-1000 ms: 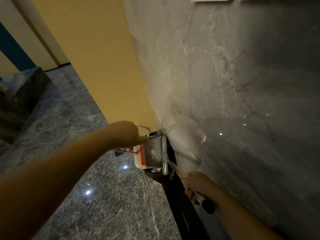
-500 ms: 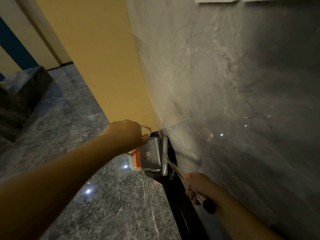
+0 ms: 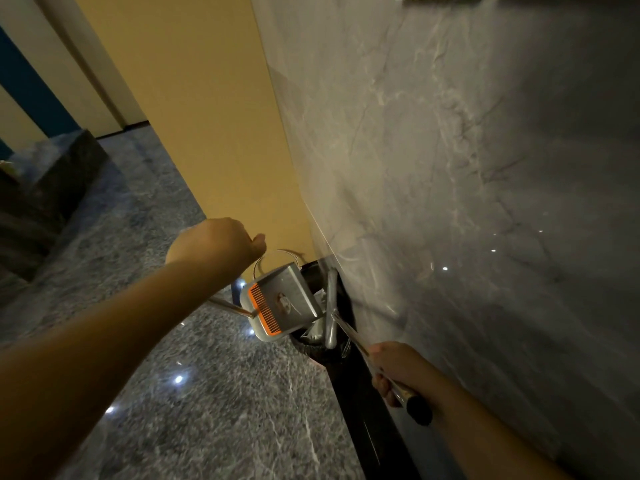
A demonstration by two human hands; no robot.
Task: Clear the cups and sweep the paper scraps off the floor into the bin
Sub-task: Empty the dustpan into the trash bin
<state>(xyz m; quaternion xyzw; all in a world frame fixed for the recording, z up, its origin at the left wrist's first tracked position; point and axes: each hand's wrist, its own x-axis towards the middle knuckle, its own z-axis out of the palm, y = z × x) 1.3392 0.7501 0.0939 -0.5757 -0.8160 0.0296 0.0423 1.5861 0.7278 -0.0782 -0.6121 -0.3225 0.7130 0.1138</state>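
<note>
you are at the emptying stage, by the look of it. your left hand [image 3: 218, 245] is closed in a fist, raised above the grey dustpan [image 3: 282, 301]; the pan's metal handle runs out of sight behind your forearm, so you seem to be holding it, though the grip itself is hidden. the dustpan, with its orange comb edge, is tipped over the mouth of the black bin [image 3: 320, 336], which stands on the floor against the marble wall [image 3: 450, 168]. your right hand [image 3: 398, 370] is wrapped around the broom handle [image 3: 349, 332], and the broom's head sits at the bin's rim, just beside the pan.

pale crumpled material shows inside the bin, likely paper scraps already dropped in. a small bit seems to cling to the pan's inner face, so the tipping is probably not quite finished. the dark marble floor [image 3: 207, 393] in view carries only light reflections; no scraps show. no cups are visible, so you cannot tell whether that part is done.
</note>
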